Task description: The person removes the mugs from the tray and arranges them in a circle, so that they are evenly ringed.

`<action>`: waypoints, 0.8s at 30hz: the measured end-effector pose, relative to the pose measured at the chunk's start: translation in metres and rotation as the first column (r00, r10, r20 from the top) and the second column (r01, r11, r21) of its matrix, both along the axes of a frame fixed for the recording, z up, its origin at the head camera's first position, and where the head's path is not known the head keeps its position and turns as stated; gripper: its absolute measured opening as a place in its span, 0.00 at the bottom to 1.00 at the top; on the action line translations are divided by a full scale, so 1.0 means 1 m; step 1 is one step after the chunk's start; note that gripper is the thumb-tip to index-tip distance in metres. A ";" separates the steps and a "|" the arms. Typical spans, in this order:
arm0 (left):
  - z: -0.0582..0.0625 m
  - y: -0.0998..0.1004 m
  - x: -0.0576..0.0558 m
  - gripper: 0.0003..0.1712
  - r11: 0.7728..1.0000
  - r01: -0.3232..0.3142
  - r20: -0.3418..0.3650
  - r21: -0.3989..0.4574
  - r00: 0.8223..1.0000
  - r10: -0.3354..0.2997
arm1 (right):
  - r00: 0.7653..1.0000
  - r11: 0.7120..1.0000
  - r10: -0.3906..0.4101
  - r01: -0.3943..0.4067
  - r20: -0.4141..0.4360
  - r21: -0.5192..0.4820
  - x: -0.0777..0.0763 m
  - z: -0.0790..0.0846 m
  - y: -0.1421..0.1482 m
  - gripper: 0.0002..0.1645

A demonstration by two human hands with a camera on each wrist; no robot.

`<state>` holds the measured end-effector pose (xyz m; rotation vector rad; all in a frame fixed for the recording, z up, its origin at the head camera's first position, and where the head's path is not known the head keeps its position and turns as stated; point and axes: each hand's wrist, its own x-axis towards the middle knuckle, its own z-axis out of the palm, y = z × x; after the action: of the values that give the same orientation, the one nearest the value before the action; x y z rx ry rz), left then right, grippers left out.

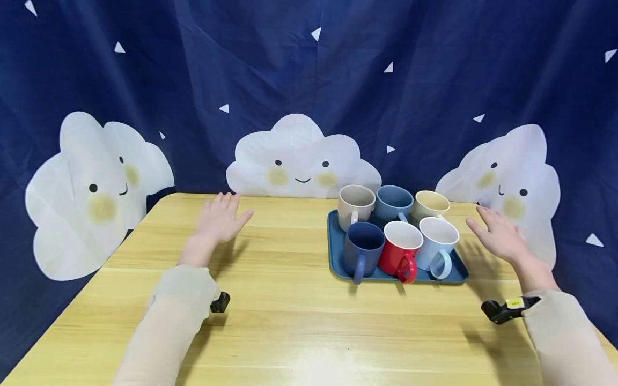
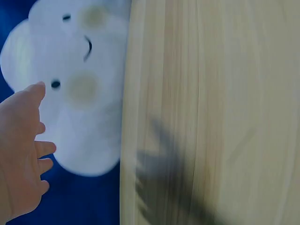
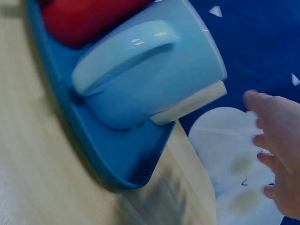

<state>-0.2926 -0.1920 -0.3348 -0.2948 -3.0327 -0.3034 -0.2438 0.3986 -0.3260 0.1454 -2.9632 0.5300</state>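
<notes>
Mugs (image 1: pixel 396 260) crowd a tray (image 1: pixel 457 276) on the bench (image 1: pixel 270 321) in the head view; a bump from the right hand (image 1: pixel 499 236), outstretched and empty nearby, could knock them together. The left wrist view shows the left hand (image 2: pixel 21 154) outstretched, empty. In the right wrist view, the handle (image 3: pixel 124 51) of the pale blue mug (image 3: pixel 164 75) could snag a finger.

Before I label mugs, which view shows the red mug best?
The head view: the red mug shows its rim and handle. The right wrist view catches only part; the left wrist view shows none.
</notes>
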 end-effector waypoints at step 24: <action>-0.007 0.150 0.054 0.34 0.729 0.169 0.035 0.663 0.966 -0.256 | 0.942 0.846 0.257 -0.112 0.214 -0.522 0.037 -0.062 0.000 0.51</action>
<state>-0.2382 -0.0416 -0.3420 -0.5747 -2.7530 -1.4112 -0.2072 0.3986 -0.3875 0.3314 -2.9523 1.4418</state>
